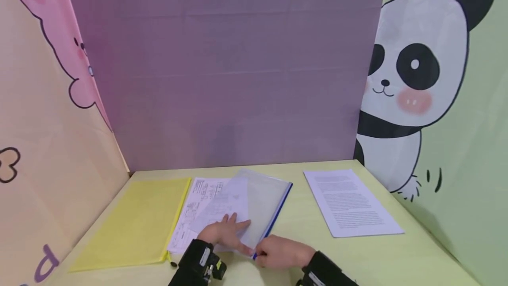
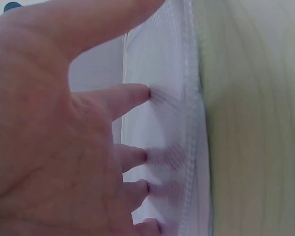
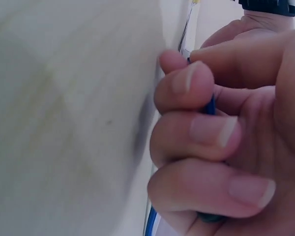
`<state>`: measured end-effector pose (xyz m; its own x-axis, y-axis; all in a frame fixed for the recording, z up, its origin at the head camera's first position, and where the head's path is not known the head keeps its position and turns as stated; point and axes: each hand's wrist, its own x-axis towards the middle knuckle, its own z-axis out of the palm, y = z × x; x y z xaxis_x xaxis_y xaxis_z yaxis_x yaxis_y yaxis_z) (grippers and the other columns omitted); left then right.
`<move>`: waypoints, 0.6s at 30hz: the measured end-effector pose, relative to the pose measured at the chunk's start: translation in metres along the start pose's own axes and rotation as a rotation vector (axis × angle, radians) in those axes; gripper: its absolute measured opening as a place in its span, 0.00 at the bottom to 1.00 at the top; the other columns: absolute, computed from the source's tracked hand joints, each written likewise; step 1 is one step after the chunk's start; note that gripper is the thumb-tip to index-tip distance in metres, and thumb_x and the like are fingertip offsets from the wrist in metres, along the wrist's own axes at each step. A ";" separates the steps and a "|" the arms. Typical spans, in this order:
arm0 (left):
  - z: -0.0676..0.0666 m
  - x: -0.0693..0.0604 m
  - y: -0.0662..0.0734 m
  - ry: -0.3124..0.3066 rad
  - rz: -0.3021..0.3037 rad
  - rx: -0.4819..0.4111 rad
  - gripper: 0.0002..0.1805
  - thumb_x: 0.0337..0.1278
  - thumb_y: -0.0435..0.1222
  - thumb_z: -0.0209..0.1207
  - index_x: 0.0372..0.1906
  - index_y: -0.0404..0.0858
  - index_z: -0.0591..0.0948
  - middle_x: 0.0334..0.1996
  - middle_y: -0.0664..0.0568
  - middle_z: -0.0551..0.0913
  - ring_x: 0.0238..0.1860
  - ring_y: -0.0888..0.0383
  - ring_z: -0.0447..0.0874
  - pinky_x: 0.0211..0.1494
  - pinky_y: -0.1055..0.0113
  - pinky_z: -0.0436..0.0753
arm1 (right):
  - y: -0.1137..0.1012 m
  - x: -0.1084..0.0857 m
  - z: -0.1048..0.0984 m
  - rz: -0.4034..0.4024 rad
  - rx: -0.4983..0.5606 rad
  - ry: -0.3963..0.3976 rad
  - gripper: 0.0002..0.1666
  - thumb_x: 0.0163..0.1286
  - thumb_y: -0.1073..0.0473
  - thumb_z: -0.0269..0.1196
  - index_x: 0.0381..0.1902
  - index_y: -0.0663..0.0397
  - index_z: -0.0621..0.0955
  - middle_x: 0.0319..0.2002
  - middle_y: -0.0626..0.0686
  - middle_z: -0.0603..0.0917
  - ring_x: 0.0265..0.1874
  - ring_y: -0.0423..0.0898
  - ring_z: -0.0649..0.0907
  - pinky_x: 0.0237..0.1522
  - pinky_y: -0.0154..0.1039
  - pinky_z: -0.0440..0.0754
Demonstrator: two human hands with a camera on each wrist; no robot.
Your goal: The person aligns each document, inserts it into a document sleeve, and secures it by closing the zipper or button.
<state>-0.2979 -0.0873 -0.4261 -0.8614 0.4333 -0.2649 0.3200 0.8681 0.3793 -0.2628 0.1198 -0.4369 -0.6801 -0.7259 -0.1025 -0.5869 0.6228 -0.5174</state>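
A clear zip document bag (image 1: 262, 202) with a blue zipper edge (image 1: 279, 210) lies slanted on the table, partly over printed sheets (image 1: 202, 195). My left hand (image 1: 226, 233) rests on its near part with fingers spread; in the left wrist view the fingertips (image 2: 137, 93) press the meshed surface near the border. At the near end of the blue zipper, my right hand (image 1: 283, 251) has its fingers curled round the zipper pull. In the right wrist view, a bit of the blue pull (image 3: 211, 104) shows between the fingers, which hide most of it.
To the left lies a yellow zip bag (image 1: 131, 224), its dark pull (image 1: 173, 264) at the near corner. A printed sheet (image 1: 353, 204) lies on the right of the pale table (image 1: 305, 215). A purple panel (image 1: 238, 78) stands behind, with decorated walls at both sides.
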 end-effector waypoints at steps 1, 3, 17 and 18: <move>0.000 -0.001 -0.001 0.001 0.005 -0.007 0.49 0.49 0.59 0.72 0.76 0.47 0.69 0.77 0.31 0.55 0.77 0.30 0.48 0.74 0.32 0.54 | 0.000 0.000 0.000 0.003 0.003 -0.006 0.11 0.72 0.59 0.60 0.28 0.48 0.84 0.17 0.36 0.67 0.15 0.32 0.67 0.20 0.27 0.66; 0.001 -0.002 -0.002 0.005 0.015 -0.023 0.49 0.48 0.58 0.72 0.76 0.47 0.69 0.77 0.31 0.55 0.77 0.29 0.48 0.75 0.33 0.52 | 0.000 0.001 0.001 0.013 -0.001 -0.009 0.10 0.70 0.60 0.60 0.30 0.49 0.86 0.19 0.36 0.71 0.17 0.32 0.69 0.21 0.28 0.69; 0.005 0.003 -0.005 0.020 0.021 -0.030 0.51 0.45 0.57 0.75 0.76 0.48 0.69 0.78 0.32 0.54 0.78 0.31 0.46 0.76 0.33 0.50 | 0.010 0.006 0.006 -0.008 -0.001 -0.005 0.11 0.69 0.60 0.59 0.27 0.44 0.83 0.18 0.35 0.70 0.17 0.31 0.69 0.21 0.29 0.70; 0.005 0.003 -0.005 0.022 0.022 -0.029 0.51 0.45 0.57 0.75 0.76 0.47 0.69 0.78 0.32 0.54 0.78 0.31 0.46 0.76 0.33 0.50 | 0.012 0.007 0.006 -0.011 0.002 -0.005 0.11 0.69 0.60 0.59 0.27 0.44 0.83 0.18 0.35 0.70 0.16 0.31 0.69 0.21 0.29 0.70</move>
<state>-0.3003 -0.0887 -0.4334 -0.8627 0.4469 -0.2368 0.3280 0.8507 0.4108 -0.2719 0.1207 -0.4487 -0.6709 -0.7346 -0.1011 -0.5937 0.6139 -0.5202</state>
